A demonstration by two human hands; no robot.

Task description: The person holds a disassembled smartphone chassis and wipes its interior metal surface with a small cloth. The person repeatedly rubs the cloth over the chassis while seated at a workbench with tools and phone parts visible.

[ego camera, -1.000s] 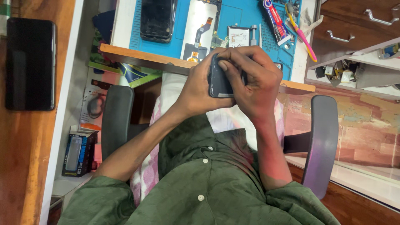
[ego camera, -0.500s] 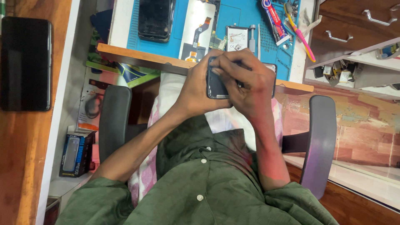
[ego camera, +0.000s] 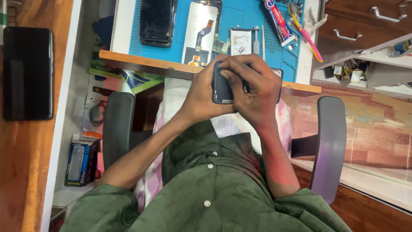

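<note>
Both hands are bunched together around a dark phone (ego camera: 222, 88), held up just in front of the wooden desk edge (ego camera: 141, 64), a bit above centre of the view. The left hand (ego camera: 201, 96) wraps the phone from the 9 o'clock side, fingers curled over its top edge and clamped on it. The right hand (ego camera: 253, 92) covers most of the phone from the 3 o'clock side, fingers closed down on its face, so only a strip of the dark body shows between the two hands. Can't tell whether I'm seeing the screen or the back.

Past the hands, toward 12 o'clock, there's a blue work mat (ego camera: 240, 13) on the desk. On it: another black phone (ego camera: 157, 21) at about 11 o'clock, a detached display panel with a flex cable (ego camera: 201, 32) right next to it, a small battery-like part (ego camera: 240, 42), and a pink-and-yellow toothbrush (ego camera: 307, 32) out toward 1 o'clock.

Far off at 9 o'clock a dark slab-shaped device (ego camera: 26, 73) lies on a wooden surface. The person wears a green shirt (ego camera: 206, 189) and sits in a chair with grey armrests (ego camera: 328, 146).
</note>
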